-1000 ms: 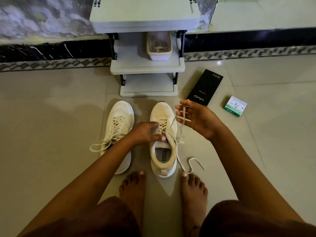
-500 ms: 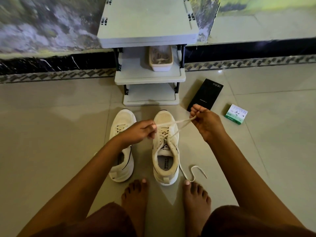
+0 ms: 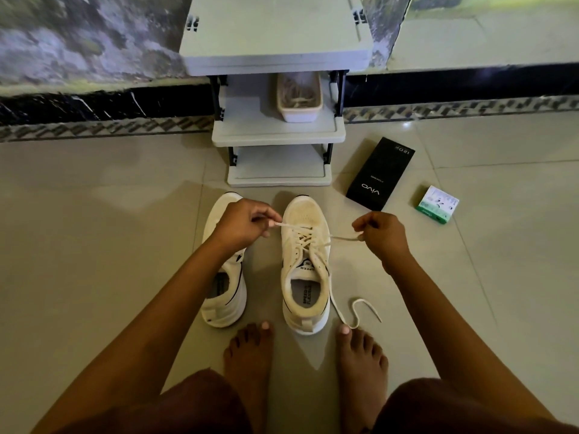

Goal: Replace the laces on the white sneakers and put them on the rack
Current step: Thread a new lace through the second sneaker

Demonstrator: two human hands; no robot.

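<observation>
Two white sneakers stand on the tiled floor in front of my bare feet. The right sneaker (image 3: 305, 270) carries a cream lace (image 3: 302, 238) threaded through its eyelets. My left hand (image 3: 244, 225) pinches one end of that lace at the shoe's left side, above the left sneaker (image 3: 224, 296). My right hand (image 3: 380, 234) pinches the other stretch of lace, pulled out to the shoe's right. A loose tail of lace (image 3: 357, 313) curls on the floor by my right foot. The grey shoe rack (image 3: 279, 136) stands just beyond the sneakers.
A small tray of laces (image 3: 299, 97) sits on the rack's middle shelf. A black phone box (image 3: 380, 173) and a small green-and-white box (image 3: 437, 205) lie on the floor to the right. A dark patterned skirting runs along the wall behind.
My hands have drawn apart, stretching the lace sideways across the right sneaker. My right hand dropped lower and outward; my left hand moved left over the other sneaker.
</observation>
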